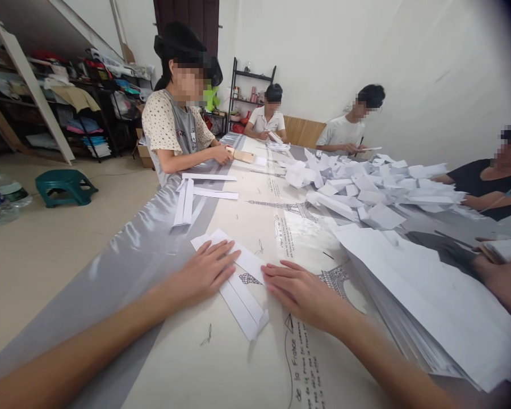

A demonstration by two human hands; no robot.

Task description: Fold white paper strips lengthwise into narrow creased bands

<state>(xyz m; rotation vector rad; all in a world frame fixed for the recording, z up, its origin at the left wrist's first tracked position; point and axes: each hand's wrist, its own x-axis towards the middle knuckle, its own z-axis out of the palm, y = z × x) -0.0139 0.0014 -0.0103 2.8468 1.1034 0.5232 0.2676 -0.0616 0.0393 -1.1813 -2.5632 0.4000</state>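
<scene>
Mid-fold on a long white paper strip (238, 284), lying slantwise on the counter (221, 363) and already doubled lengthwise, judging by the layered edges. Left hand (204, 272) laid flat on the upper half of the strip, fingers (225, 253) spread and pressing down, gripping nothing. Right hand (300, 289) just beside the strip on its far side, fingers (276, 271) stretched out flat with the tips at or touching the strip's edge, likewise closed around nothing. Near end of the strip poking out below both palms, one corner slightly lifted.

Probably the creasing step: holding the strip down and smoothing the fold. Next move likely calls for a firm slide along the crease toward the free near end, keeping the left palm as anchor so the layers stay aligned; the lifted corner could spring open otherwise.

Beyond the right fingertips, a thick stack of white sheets (430, 307). Well past the left fingertips, folded strips (185, 204) lying ready. Farther up, a heap of folded paper pieces (366, 187), with other people (174, 130) seated around it.
</scene>
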